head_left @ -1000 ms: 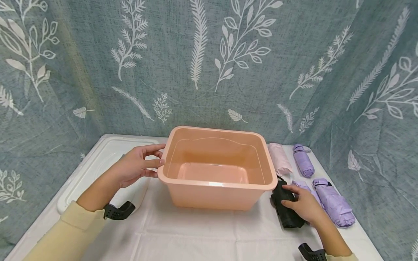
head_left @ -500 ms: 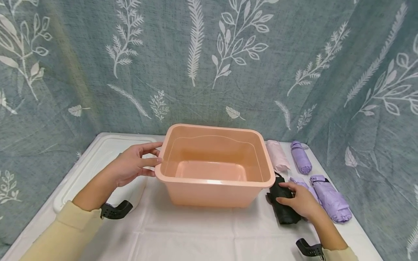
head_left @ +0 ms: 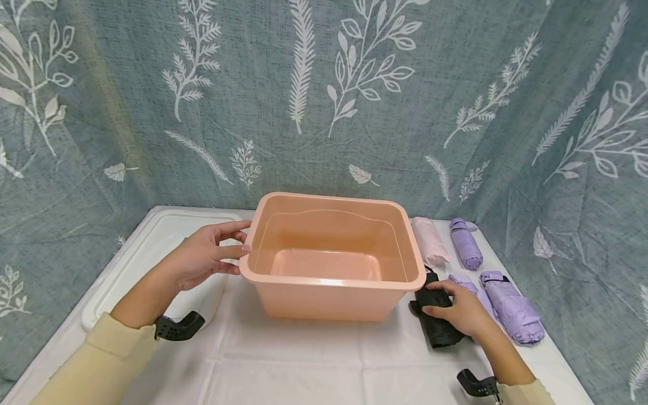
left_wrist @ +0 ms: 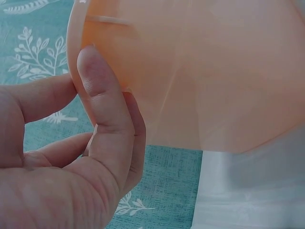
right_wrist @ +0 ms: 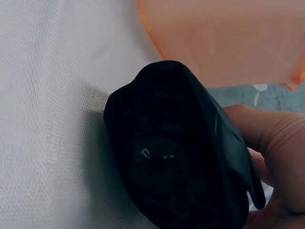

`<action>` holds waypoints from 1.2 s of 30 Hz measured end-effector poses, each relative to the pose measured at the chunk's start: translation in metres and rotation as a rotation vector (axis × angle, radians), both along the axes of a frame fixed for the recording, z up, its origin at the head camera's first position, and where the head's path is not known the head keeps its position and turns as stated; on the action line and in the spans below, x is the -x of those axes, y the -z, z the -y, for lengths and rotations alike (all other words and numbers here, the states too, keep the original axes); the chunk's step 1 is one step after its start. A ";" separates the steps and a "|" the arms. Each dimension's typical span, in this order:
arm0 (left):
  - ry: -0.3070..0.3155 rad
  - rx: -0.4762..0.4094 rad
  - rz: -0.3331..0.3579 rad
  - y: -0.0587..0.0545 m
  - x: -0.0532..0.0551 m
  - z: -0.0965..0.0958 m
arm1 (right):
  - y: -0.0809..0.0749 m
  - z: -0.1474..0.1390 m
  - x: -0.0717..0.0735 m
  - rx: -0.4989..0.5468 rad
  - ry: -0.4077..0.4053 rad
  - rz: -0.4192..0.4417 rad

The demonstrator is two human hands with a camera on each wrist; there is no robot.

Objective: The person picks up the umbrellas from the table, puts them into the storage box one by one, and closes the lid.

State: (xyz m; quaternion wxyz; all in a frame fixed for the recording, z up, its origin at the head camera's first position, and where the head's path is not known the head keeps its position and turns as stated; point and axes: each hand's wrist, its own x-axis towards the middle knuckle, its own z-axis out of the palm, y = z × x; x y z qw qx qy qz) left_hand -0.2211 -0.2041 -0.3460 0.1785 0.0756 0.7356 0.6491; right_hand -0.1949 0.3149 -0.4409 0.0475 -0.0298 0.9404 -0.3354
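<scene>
1. A peach tub [head_left: 326, 304] stands mid-table, its bare floor showing. A person's left hand [head_left: 205, 256] pinches its left rim.
2. Right of the tub, toward the near side, the right hand [head_left: 463, 312] is curled around a black bundle [head_left: 440, 333], perhaps a folded umbrella. Whether the bundle is raised off the white cloth [head_left: 304, 360] is hard to tell.
3. The work looks early: the tub seems steadied and the grip made, but the black bundle is outside the tub and not yet carried away.
4. Beyond it lies a pink bundle [head_left: 429, 242], with a far purple bundle [head_left: 467, 246] to the right. Nearer lie a half-hidden purple bundle [head_left: 482, 297] and a wide purple bundle [head_left: 512, 308].
5. These neighbours crowd the right hand; the tub's right rim overhangs close beside the black bundle.
6. At left lies a flat white lid-like panel [head_left: 157, 247]; a leaf-patterned curtain [head_left: 283, 169] closes the far side.
</scene>
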 end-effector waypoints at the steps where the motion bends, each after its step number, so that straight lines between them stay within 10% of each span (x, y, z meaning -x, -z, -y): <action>1: 0.000 -0.001 0.001 0.000 0.000 0.000 | 0.001 0.000 0.000 0.007 0.000 0.004; 24: 0.008 -0.010 -0.004 0.002 0.002 0.002 | -0.001 -0.011 0.010 0.360 -0.051 0.256; 36: 0.012 -0.005 -0.005 0.002 0.001 0.002 | 0.002 -0.008 0.010 0.406 -0.028 0.227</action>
